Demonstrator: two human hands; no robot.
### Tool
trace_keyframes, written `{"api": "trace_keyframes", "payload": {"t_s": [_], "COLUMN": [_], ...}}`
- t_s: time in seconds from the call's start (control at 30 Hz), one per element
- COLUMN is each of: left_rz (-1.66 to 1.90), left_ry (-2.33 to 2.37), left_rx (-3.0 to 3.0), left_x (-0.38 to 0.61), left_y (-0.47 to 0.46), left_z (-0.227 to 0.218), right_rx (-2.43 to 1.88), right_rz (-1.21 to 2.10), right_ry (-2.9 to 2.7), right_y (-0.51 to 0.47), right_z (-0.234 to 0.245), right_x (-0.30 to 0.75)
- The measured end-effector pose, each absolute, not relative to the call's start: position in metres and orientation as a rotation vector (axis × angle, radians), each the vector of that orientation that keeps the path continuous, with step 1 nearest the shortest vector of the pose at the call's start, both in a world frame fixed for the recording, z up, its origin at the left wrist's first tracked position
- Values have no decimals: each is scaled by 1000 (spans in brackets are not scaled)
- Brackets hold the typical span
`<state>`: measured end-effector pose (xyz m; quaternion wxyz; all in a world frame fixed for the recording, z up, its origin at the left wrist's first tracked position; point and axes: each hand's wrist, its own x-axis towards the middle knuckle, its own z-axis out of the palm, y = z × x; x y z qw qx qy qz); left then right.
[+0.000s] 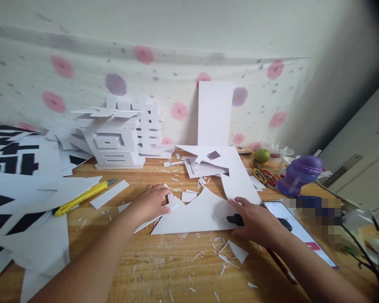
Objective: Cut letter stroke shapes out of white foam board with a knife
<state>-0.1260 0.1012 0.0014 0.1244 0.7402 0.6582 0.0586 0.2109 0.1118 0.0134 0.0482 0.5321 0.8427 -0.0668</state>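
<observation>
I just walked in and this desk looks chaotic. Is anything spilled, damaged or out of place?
Nothing is spilled, but white offcuts and slivers litter the wooden table. A yellow utility knife lies loose with its blade out. The left hand presses a jagged-cut white sheet; the right hand holds a black tool.

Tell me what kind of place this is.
Probably a home craft desk: white foam-board characters stand by a floral cloth, offcuts litter the wooden table, and a yellow knife lies nearby.
</observation>
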Motion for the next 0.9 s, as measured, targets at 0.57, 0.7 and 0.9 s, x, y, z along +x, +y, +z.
{"api": "trace_keyframes", "payload": {"t_s": [0.57,0.7,0.9], "left_rz": [351,375,307], "left_ry": [2002,1752,1601], "left_rx": [2210,2355,2461], "left_x": [-121,-85,-56], "left_y": [100,91,107], "left_z": [8,-1,-8], "right_rx": [1664,1530,1536], "right_rz": [-211,-408,-531], "right_ry": [2832,2831,2718], "right_y": [87,72,69], "right_z": [17,17,28], "right_x": [297,284,263]}}
